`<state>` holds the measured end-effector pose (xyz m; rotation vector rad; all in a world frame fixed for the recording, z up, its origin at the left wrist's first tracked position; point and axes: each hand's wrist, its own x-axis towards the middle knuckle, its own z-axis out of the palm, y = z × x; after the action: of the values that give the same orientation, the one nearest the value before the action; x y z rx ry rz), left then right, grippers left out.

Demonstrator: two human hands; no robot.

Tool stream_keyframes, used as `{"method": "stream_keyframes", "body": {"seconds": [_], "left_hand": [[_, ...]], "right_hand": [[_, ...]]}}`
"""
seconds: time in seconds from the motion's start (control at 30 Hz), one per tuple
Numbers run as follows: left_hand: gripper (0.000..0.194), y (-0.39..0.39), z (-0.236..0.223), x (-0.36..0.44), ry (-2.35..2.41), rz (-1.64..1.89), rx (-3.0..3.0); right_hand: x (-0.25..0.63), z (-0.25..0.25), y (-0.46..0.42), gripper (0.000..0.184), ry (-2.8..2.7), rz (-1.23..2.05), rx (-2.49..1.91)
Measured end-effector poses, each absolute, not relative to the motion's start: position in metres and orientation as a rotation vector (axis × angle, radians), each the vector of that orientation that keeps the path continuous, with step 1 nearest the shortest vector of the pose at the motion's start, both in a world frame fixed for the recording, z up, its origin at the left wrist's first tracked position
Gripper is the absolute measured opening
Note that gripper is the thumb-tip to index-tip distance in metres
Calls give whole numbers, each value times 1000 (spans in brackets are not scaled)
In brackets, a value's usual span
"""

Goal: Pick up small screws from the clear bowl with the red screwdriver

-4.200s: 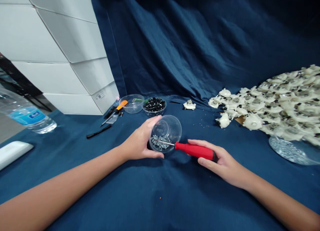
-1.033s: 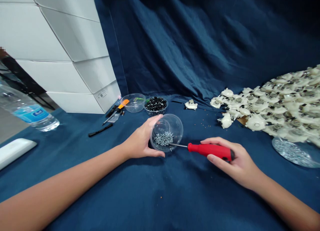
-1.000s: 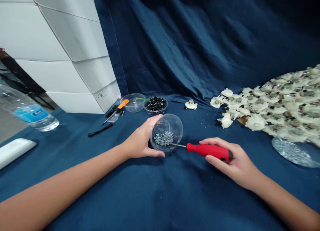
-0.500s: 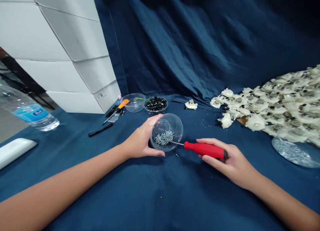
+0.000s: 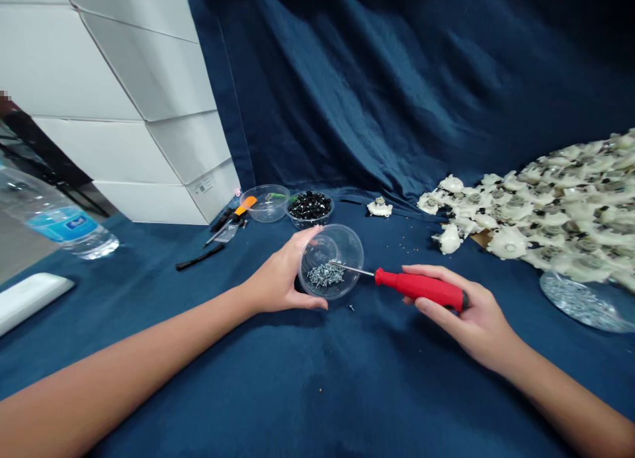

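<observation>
Left hand [image 5: 280, 273] sits at frame centre, its grip curved around the side of a clear round plastic bowl [image 5: 344, 246], fingers on the far rim and thumb at the near edge, holding it. Right hand [image 5: 476, 316] has a closed grip on a red-handled screwdriver [image 5: 421, 288], with the thin steel shaft reaching over the bowl rim toward a small heap of silver screws [image 5: 325, 274] inside the bowl. One loose dark screw [image 5: 351, 307] lies just beside the bowl on the dark blue cloth-covered bench [image 5: 317, 392]. Further up, near the back of the bench, are a clear bowl of shiny black parts [image 5: 310, 206], another clear plastic bowl [image 5: 265, 203], and an orange-handled screwdriver [image 5: 245, 208]. A black strip [image 5: 198, 257] lies below them. Right side: a large pile of off-white plastic parts [image 5: 540, 220], one apart [image 5: 380, 208], and a clear dish of silver screws [image 5: 578, 304] at the lower right. Upper left: white boxes [image 5: 133, 94]. Left edge: a clear water bottle [image 5: 54, 223].
</observation>
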<state>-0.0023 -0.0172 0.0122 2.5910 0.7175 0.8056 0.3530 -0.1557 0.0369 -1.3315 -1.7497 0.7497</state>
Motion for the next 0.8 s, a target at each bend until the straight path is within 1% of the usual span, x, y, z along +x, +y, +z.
{"method": "stream_keyframes", "body": {"seconds": [0.17, 0.3, 0.47, 0.53, 0.67, 0.73, 0.8], "left_hand": [[142, -16, 10, -3, 731, 807, 2553], [142, -15, 8, -3, 757, 814, 2499], [139, -15, 8, -3, 753, 821, 2454], [139, -15, 7, -3, 756, 823, 2441], [138, -13, 6, -4, 775, 820, 2415], [136, -12, 6, -4, 794, 815, 2400], [136, -12, 6, -4, 811, 809, 2382]], "right_hand": [[354, 36, -156, 37, -1688, 709, -1366], [359, 35, -155, 38, -1734, 633, -1344], [361, 38, -158, 36, -1852, 507, -1290], [361, 39, -161, 35, -1795, 556, -1267], [364, 41, -160, 29, -1468, 865, -1192], [369, 41, -156, 30, -1367, 982, -1135], [374, 40, -151, 29, -1332, 1019, -1152]]}}
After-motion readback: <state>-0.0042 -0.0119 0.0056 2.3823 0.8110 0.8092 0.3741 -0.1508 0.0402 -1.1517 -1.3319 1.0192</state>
